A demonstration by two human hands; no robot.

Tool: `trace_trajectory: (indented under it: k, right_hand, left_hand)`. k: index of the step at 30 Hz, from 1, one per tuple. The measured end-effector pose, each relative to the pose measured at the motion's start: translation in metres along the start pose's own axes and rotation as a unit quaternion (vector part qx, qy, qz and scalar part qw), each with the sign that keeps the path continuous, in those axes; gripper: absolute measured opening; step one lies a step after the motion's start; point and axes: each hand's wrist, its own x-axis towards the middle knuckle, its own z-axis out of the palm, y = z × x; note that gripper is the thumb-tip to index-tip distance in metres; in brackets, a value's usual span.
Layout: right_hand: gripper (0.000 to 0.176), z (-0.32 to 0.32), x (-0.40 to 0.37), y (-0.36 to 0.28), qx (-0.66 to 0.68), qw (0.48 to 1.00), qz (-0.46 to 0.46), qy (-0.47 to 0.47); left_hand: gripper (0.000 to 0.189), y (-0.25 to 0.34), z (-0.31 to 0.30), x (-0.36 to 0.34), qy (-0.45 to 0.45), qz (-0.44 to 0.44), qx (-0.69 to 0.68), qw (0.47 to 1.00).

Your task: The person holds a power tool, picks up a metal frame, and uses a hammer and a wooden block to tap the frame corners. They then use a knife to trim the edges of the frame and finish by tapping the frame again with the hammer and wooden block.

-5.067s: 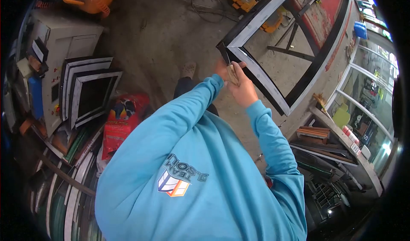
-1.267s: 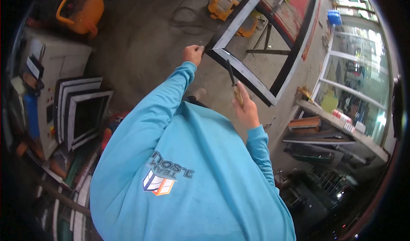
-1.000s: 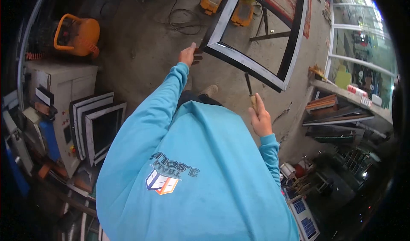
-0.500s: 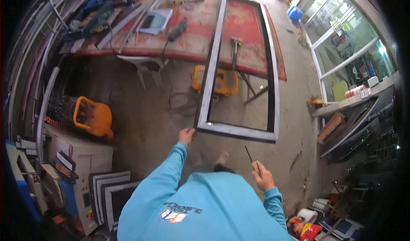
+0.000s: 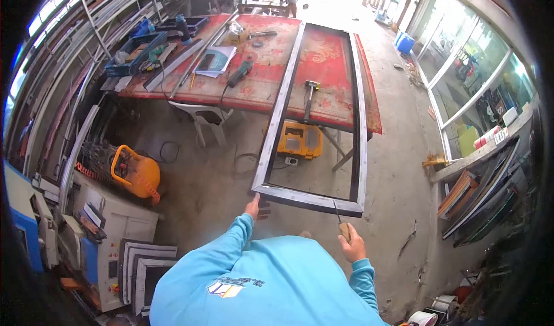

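Overhanging frame, pointed tool close to its near rail

The frame (image 5: 306,198) lies across the red-covered desk (image 5: 259,89), its near end projecting well past the edge above the floor (image 5: 231,193). My left hand (image 5: 255,209) is at the near left corner, fingers loosely spread and closed on nothing visible; whether it touches the frame, I cannot tell. My right hand (image 5: 352,244) is wrapped round the handle of a wooden-handled tool (image 5: 344,230), shaft towards the near rail; tip contact is unclear.

Hazards, in my judgement: downward pressure on the overhang could tip the frame; a slip could scratch the rail; a sideways shift could knock the hammer (image 5: 309,102) off the desk.
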Motion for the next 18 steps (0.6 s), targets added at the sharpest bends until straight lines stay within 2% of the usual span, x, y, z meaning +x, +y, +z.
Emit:
trace_trajectory:
  k: [2,4,5,7,9,12,18]
  right_hand:
    - [0.057,-0.007,0.009,0.01,-0.004,1.0,0.004,0.025]
    - [0.044,-0.013,0.018,0.02,0.032,0.998,0.058,0.024]
    - [0.044,-0.016,0.021,0.026,0.037,0.997,0.061,0.027]
    - [0.037,-0.021,0.029,0.039,0.063,0.991,0.085,0.078]
    - [0.036,-0.025,0.035,0.056,0.062,0.988,0.101,0.098]
    - [0.036,-0.026,0.041,0.082,0.072,0.982,0.125,0.124]
    - [0.041,0.0,0.07,0.141,0.115,0.973,0.138,0.145]
  left_hand:
    - [0.065,-0.001,0.014,0.004,-0.022,-0.004,-0.001,1.0]
    - [0.064,-0.008,0.026,0.011,-0.041,-0.01,0.015,0.999]
    - [0.065,-0.011,0.031,0.013,-0.034,-0.011,0.005,0.999]
    - [0.066,-0.011,0.04,0.009,-0.024,-0.004,-0.012,1.0]
    - [0.067,-0.012,0.051,0.003,0.003,0.015,-0.055,0.998]
    - [0.068,-0.017,0.054,0.008,0.035,-0.002,-0.084,0.996]
    - [0.072,-0.008,0.057,0.0,0.067,0.002,-0.015,0.998]
